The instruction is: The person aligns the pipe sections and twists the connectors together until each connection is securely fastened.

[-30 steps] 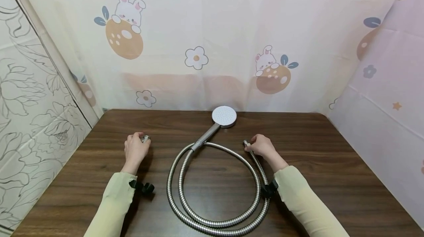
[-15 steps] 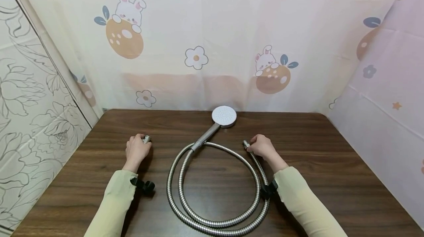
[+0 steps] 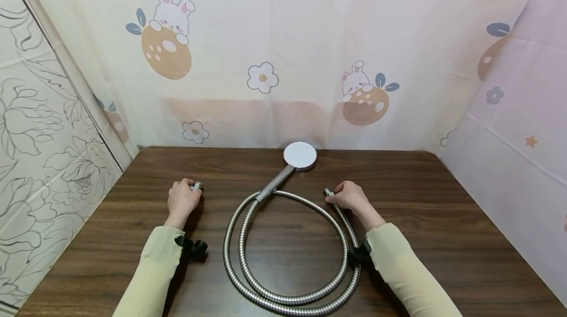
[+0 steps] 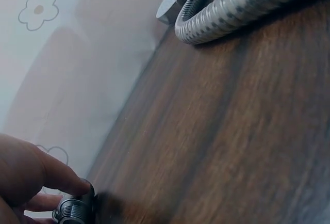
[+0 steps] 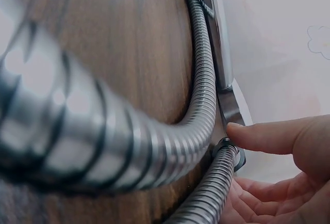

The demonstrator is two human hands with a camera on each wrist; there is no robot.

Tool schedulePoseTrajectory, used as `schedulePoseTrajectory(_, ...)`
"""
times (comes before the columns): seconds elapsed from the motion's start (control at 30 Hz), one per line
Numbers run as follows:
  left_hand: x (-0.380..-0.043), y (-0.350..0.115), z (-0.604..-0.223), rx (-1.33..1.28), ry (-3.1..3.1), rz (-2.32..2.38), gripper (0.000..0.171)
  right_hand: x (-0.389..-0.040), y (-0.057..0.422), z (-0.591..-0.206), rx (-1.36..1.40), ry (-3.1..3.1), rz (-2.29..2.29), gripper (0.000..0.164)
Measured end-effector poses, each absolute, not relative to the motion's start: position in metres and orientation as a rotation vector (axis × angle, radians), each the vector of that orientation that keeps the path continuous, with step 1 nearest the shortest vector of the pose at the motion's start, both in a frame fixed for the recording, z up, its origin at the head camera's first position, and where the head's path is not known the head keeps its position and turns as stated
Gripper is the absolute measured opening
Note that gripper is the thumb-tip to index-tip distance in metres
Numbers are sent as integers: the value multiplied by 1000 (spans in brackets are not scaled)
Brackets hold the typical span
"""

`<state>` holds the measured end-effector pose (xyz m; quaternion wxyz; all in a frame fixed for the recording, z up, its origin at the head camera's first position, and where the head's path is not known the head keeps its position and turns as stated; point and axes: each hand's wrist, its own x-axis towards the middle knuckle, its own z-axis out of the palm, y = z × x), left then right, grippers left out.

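Brown wood grain covers the surface (image 3: 465,258) in the head view. Compared with one second ago, the left hand (image 3: 181,200) is slightly more inward, pinching a shiny metal fitting (image 3: 197,186); the right hand (image 3: 352,196) stays almost in place, grasping the hose end (image 3: 328,192). So these two parts remain well apart. Between the hands lies the coiled, ribbed hose (image 3: 288,300), with the round white shower head (image 3: 299,155) behind. The left wrist view shows fine screw thread on the fitting. In the right wrist view, close metal rings give the hose its bright, curved bands.

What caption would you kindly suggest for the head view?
Left hand gripping a metal fitting, right hand holding a hose end, shower head lying between.
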<state>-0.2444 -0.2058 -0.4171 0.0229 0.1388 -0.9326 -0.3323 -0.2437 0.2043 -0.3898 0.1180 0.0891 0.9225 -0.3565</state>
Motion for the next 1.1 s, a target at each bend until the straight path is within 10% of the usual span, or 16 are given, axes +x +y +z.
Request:
schedulePoseTrajectory(0.27, -247, -208, -417, 403, -2888, -1008, 38, -243, 204, -388, 251, 2687, -1045, 21)
schedulePoseTrajectory(0.5, -246, -207, -417, 347, -2806, -1011, 35, -242, 206, -385, 245, 2649, -1089, 45)
schedulePoseTrajectory(0.73, -243, -204, -417, 366, -2760, -1101, 35, -243, 207, -384, 277, 2603, -1233, 14)
schedulePoseTrajectory(1.1, -239, -191, -409, 353, -2702, -1194, 38, -241, 204, -388, 337, 2556, -1381, 27)
